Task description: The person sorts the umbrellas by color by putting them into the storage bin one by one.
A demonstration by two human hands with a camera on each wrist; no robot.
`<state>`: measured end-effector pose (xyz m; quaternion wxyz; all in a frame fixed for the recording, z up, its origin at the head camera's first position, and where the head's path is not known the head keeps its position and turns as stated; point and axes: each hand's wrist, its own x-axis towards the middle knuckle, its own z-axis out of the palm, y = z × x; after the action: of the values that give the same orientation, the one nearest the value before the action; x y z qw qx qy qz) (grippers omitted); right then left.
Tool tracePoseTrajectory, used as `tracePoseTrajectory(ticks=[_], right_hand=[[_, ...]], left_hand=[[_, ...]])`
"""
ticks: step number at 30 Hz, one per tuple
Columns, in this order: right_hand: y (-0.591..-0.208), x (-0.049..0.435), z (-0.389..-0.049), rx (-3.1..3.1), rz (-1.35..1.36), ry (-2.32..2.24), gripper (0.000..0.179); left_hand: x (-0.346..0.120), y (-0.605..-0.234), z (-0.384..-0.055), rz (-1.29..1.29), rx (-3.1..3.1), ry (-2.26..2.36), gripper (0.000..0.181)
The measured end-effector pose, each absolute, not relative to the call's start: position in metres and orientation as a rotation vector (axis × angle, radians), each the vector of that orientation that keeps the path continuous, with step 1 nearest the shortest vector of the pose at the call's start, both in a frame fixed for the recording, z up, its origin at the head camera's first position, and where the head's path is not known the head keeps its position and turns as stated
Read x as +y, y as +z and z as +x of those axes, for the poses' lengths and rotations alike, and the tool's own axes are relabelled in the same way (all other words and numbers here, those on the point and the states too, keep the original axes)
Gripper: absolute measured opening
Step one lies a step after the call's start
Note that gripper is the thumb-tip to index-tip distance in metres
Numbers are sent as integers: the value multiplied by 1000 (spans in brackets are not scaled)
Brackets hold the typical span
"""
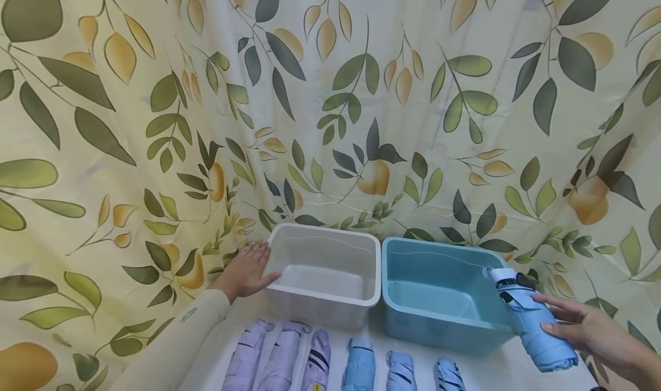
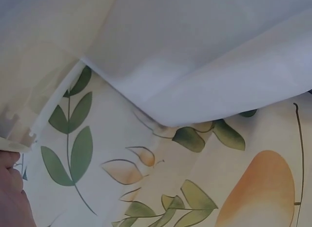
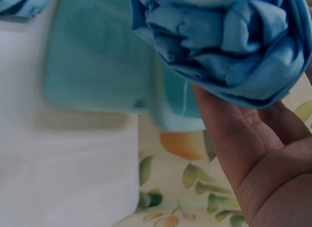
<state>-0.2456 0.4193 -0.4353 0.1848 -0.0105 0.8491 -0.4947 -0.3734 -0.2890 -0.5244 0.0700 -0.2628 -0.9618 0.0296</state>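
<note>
R hand [image 1: 588, 325] gripping blue umbrella [image 1: 537, 328]; L hand [image 1: 247, 269] well apart, spread at wht bin [image 1: 320, 309]

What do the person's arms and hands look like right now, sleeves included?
The left hand and right hand are both ungloved. The left sleeve is pale off-white, with small dark lettering, too small to read, running lengthwise near its cuff. No right sleeve is in view.

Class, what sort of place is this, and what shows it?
Perhaps a curtained-off indoor workspace: leaf-patterned fabric hangs behind a white table, where furled umbrellas lie in a row.
</note>
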Motion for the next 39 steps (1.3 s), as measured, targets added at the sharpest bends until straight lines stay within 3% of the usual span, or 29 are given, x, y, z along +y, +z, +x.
tracePoseTrajectory(ticks=[6,13,24,39], right_hand=[[-428,401,-283,2515,-100,-1333,69],[-438,366,-322,2533,-136,-1246,80],[-467,321,-376,2481,-103,-1233,71],[-497,299,-403,2326,4,-1235,61]], left_hand=[[-286,-525,-369,-805,-2892,81,87],[-285,-524,-370,-839,-2882,124,86],[-289,-520,-371,-832,-2875,121,87],[-287,-526,-372,-816,-2856,8,85]])
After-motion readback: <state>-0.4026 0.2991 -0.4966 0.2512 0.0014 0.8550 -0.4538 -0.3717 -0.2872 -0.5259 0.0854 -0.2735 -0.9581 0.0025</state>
